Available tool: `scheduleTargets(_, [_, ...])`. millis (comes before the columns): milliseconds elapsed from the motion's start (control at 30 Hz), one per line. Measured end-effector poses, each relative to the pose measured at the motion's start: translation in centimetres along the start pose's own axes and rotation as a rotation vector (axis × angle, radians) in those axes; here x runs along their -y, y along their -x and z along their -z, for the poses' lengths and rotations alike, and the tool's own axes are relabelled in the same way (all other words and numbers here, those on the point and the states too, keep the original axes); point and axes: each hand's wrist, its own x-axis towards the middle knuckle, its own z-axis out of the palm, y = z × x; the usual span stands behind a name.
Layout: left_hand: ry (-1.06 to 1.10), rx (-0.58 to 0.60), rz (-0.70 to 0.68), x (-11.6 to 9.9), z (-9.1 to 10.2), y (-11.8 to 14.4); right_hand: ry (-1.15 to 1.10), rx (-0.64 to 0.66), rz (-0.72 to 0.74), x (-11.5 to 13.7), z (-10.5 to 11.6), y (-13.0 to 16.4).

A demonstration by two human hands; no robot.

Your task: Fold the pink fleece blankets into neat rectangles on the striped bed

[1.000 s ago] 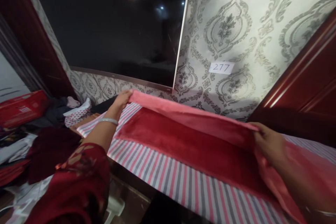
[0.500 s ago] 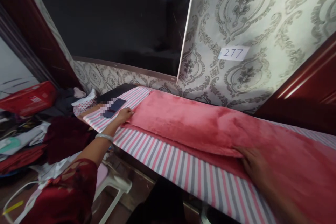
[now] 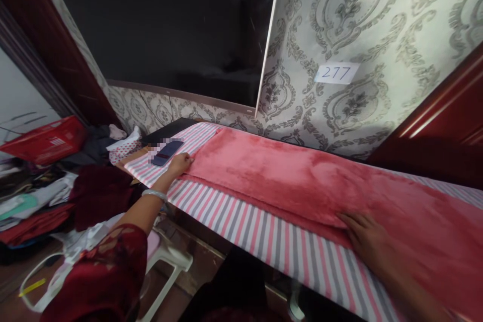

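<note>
A pink plush cloth (image 3: 271,166), doubled over in a long fold, lies along a striped ironing-board-shaped cover (image 3: 245,229). My left hand (image 3: 181,163) pinches the cloth's near left corner, with its fingers closed. Farther right, my right hand (image 3: 360,231) grips the front edge of the folded layer; its thumb side is partly hidden, and the fingers point left over the fabric. Just beyond my left hand rests a dark phone (image 3: 168,153) on the striped cover.
A large dark TV screen (image 3: 169,25) hangs on the patterned wall behind. A paper marked 277 (image 3: 336,73) is stuck there. Piled clothes (image 3: 100,196), a red basket (image 3: 51,138) and a white stool (image 3: 169,256) stand at left. A dark red wooden panel (image 3: 433,126) is at right.
The front edge of the folded pink cloth lies flatter and lower near my right hand. Both hands stay at nearly the same places on it. The view has shifted slightly.
</note>
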Motion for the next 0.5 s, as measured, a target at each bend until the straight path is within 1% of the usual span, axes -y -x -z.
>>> scheduleTargets(167, [-0.034, 0.047, 0.036, 0.5, 0.5, 0.3, -0.012, 0.065, -0.029, 2.2, 1.3, 0.1])
scheduleTargets(300, [-0.007, 0.081, 0.061, 0.4, 0.4, 0.5, 0.019, 0.111, -0.032, 4.0, 1.9, -0.4])
scheduleTargets(433, [0.080, 0.071, 0.087, -0.2, 0.2, 0.4, 0.030, 0.088, -0.047, 4.9, 1.7, -1.6])
scheduleTargets(500, [0.149, 0.074, 0.096, -0.5, 0.5, 0.3, 0.033, 0.074, -0.058, 4.9, 1.8, -2.3])
